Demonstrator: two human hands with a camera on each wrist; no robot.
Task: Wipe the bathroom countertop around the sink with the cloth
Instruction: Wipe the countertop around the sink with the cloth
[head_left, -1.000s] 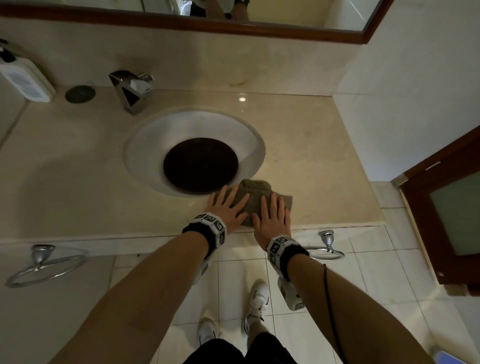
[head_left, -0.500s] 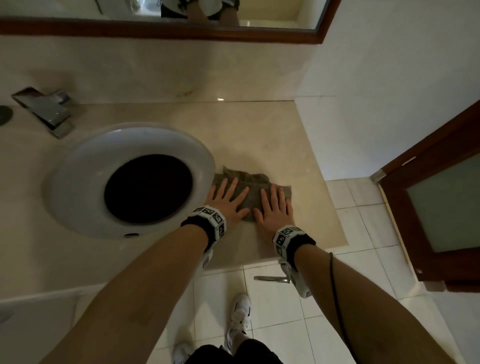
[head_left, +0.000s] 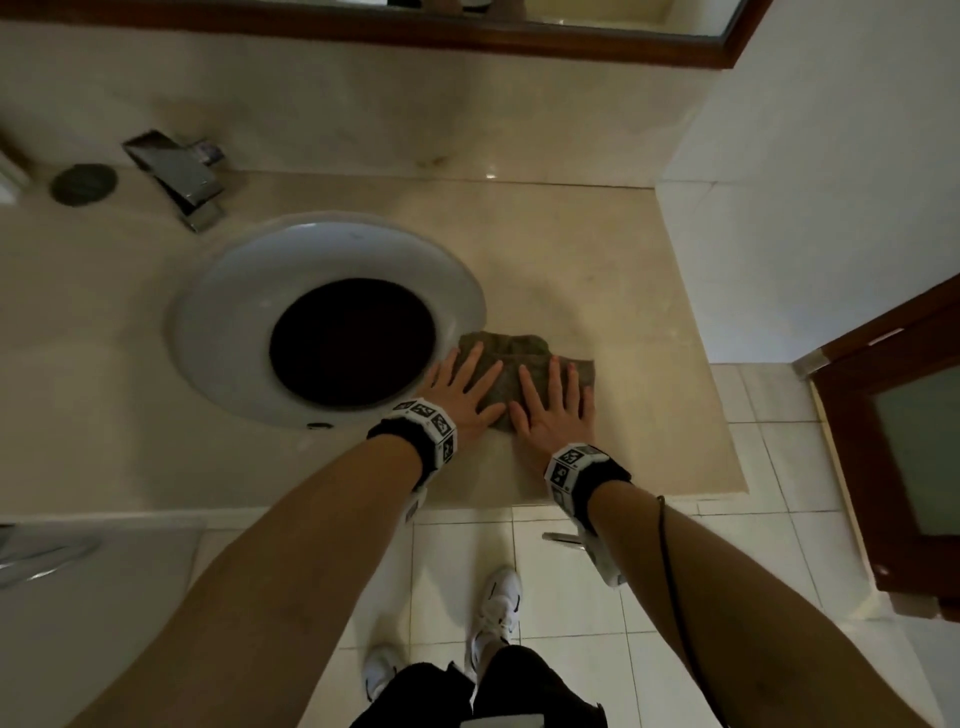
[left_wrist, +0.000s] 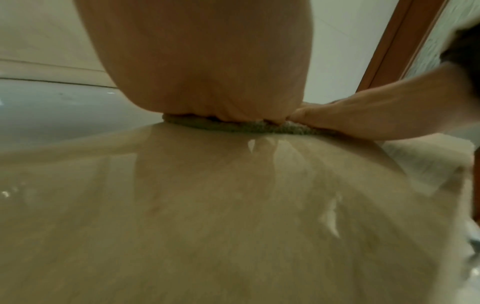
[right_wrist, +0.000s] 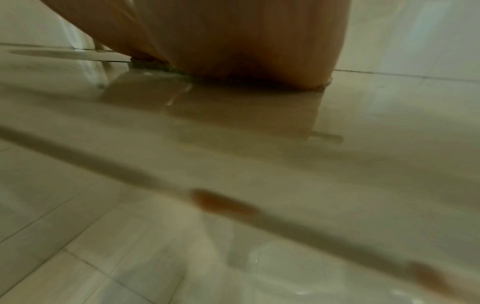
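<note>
Left hand (head_left: 465, 391) and right hand (head_left: 551, 402) both flat, fingers spread and straight, pressing down on the olive cloth (head_left: 511, 358), side by side. Cloth lies on the beige countertop (head_left: 597, 291), touching the right rim of the white sink (head_left: 234, 291). Faucet (head_left: 179, 174) behind the sink, mirror (head_left: 571, 36) above.
</note>
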